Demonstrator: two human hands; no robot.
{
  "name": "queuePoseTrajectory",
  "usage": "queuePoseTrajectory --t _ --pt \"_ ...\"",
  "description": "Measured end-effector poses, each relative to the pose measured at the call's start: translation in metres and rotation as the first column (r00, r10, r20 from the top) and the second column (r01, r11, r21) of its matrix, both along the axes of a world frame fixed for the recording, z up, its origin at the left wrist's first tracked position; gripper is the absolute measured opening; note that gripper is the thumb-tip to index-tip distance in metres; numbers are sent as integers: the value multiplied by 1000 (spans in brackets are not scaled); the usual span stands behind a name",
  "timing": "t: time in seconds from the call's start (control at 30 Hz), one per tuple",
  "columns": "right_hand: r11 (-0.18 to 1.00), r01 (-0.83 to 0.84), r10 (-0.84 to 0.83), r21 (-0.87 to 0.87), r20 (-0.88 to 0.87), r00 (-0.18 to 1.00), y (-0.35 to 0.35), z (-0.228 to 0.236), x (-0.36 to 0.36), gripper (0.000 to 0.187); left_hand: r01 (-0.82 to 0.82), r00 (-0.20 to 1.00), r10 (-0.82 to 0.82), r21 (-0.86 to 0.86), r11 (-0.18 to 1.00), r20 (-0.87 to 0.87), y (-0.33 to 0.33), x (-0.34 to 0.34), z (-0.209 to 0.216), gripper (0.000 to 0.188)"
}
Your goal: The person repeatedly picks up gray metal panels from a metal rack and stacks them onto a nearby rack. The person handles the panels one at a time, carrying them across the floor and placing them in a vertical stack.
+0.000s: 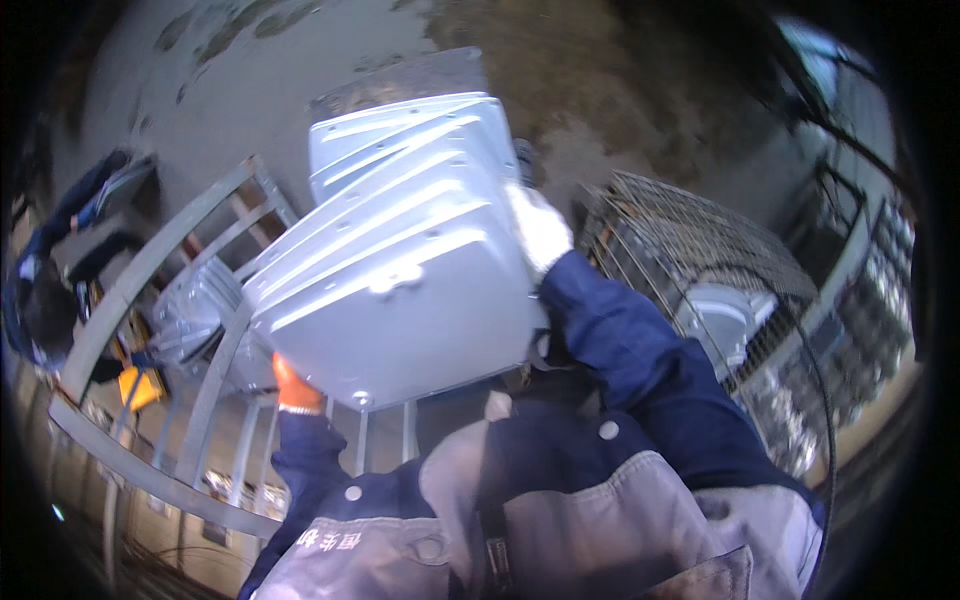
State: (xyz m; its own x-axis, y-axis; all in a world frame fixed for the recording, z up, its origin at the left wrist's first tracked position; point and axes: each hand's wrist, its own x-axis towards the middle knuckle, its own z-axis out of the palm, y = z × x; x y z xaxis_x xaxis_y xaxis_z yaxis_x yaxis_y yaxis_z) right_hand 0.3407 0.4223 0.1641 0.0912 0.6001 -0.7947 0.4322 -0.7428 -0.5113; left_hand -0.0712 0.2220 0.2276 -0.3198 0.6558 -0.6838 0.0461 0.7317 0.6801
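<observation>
A stack of light grey sheet-metal panels (400,310) with bent rims and rounded corners lies fanned out in front of my body. My left hand (297,384), in an orange glove, grips the nearest panel at its lower left corner; some of its fingers are hidden by the metal. In a white glove, my right hand (540,228) is closed around the right edge of the panels, its fingers partly hidden and slightly blurred. Beneath the far end of the stack a flat dark grey plate (400,82) sticks out.
On the left stands a grey metal frame rack (130,285), with more metal parts (190,310) beyond its bars. A person (45,300) bends at the far left. A wire-mesh cage (700,240) holding pale curved parts (722,318) is close to my right arm.
</observation>
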Motion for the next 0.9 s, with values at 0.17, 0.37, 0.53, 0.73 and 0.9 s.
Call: queuePoseTrajectory --t 0.17,0.37,0.53,0.73,0.9 --pt "978 -146 128 -147 -125 984 32 102 -33 78 144 979 -138 32 989 -150 -3 -18 90 35" --pt "994 -104 96 -27 -205 974 35 156 -43 75 77 982 -60 92 993 -181 -10 -25 139 39" --pt "984 -140 159 115 -181 971 39 145 -39 78 -306 952 298 169 937 76 -17 -25 139 43" --pt "988 -147 132 -54 -223 966 59 119 -36 98 -347 929 363 175 921 -71 -35 18 145 50" --pt "961 -276 274 32 -279 921 71 122 -33 82 133 874 49 336 933 -483 -40 47 158 51"
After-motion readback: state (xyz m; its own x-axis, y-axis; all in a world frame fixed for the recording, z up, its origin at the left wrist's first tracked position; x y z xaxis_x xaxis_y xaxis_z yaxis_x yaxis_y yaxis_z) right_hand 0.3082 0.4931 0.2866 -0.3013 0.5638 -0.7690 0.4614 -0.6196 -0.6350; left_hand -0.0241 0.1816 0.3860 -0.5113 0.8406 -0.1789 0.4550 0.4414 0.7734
